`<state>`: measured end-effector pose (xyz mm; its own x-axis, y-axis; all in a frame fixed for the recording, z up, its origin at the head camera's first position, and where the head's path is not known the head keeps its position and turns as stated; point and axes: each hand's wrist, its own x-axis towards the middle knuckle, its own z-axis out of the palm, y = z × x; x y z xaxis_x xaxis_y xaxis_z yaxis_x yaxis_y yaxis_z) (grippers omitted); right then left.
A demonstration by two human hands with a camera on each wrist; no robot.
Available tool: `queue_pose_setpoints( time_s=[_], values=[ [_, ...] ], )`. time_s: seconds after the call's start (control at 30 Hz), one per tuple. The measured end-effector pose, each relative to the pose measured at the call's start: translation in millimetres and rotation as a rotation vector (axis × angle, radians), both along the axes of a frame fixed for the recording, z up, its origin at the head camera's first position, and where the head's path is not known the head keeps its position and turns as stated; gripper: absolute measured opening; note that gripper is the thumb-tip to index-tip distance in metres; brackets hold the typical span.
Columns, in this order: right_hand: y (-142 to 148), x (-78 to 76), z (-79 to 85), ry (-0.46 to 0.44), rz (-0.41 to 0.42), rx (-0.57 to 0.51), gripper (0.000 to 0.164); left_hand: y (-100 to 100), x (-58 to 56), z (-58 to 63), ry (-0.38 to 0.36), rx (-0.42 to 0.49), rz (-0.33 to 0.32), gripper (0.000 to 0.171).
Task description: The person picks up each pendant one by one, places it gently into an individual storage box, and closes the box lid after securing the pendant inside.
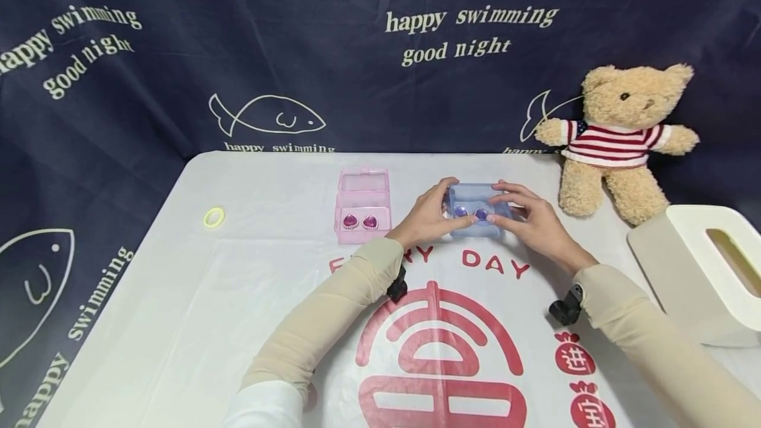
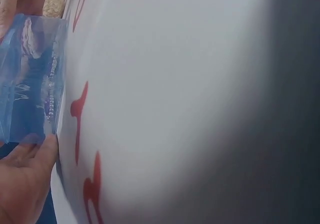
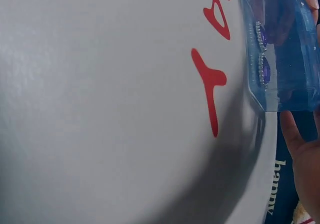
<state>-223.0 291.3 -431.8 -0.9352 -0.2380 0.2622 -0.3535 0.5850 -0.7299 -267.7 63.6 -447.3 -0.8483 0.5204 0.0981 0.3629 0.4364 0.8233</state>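
Observation:
A translucent blue box (image 1: 475,194) is held between both hands, with two round purple-blue gem pieces (image 1: 481,214) with beaded rims showing inside. My left hand (image 1: 427,214) grips its left end, thumb along the front and fingers toward the back. The right hand (image 1: 535,220) holds the right end, thumb at the front and fingers over the upper back edge. In the right wrist view, the box (image 3: 287,48) spans the two hands. To its left, a pink box (image 1: 362,236) stands with its lid raised, holding two heart-shaped magenta gem pieces (image 1: 370,222).
A yellow ring (image 1: 214,218) lies at the left of the table. On the right sit a teddy bear (image 1: 615,147) in a striped shirt and a beige tissue box (image 1: 678,283) with a white top. A navy printed curtain (image 1: 368,71) hangs behind the table.

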Motion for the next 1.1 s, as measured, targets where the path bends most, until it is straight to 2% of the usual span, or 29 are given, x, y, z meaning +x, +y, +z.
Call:
queue_pose_setpoints(
  time_s=[0.17, 0.3, 0.37, 0.5, 0.57, 0.63, 0.7, 0.77, 0.87, 0.97, 1.1],
  values=[
    [3.3, 4.9, 7.2, -0.039, -0.052, 0.055, 0.024, 9.0, 6.8, 1.3, -0.020, 0.010, 0.052, 0.091],
    [-3.9, 1.7, 16.3, 0.040, -0.118, 0.074, 0.017, 3.1, 12.9, 15.9, -0.014, 0.058, 0.126, 0.102],
    [-16.4, -1.5, 22.2, 0.102, -0.186, 0.061, 0.017, -8.9, 14.3, 29.4, -0.003, 0.114, 0.141, 0.104],
    [-51.9, -4.2, 36.8, 0.187, -0.313, -0.037, 0.023, -43.7, 14.4, 57.0, 0.041, 0.207, 0.132, 0.104],
    [-72.2, -4.9, 45.0, 0.205, -0.309, -0.087, 0.027, -66.0, 14.6, 66.4, 0.073, 0.213, 0.146, 0.103],
    [-92.8, -5.7, 52.2, 0.186, -0.265, -0.135, 0.031, -91.1, 15.9, 70.9, 0.098, 0.197, 0.173, 0.102],
    [-112.8, -7.8, 57.7, 0.134, -0.206, -0.185, 0.035, -117.7, 19.1, 69.7, 0.121, 0.149, 0.211, 0.103],
    [-131.6, -11.8, 61.5, 0.043, -0.168, -0.240, 0.039, -142.5, 24.2, 65.1, 0.129, 0.100, 0.248, 0.104],
    [-155.3, -20.0, 59.2, -0.118, -0.143, -0.345, 0.043, -170.4, 34.0, 50.8, 0.088, 0.067, 0.291, 0.107],
    [-174.5, -28.2, 48.7, -0.282, -0.134, -0.443, 0.048, -185.5, 41.7, 34.4, -0.007, 0.070, 0.312, 0.109],
    [-194.4, -35.3, 28.8, -0.467, -0.117, -0.510, 0.053, -191.8, 43.0, 15.2, -0.102, 0.111, 0.303, 0.108]
  ],
)
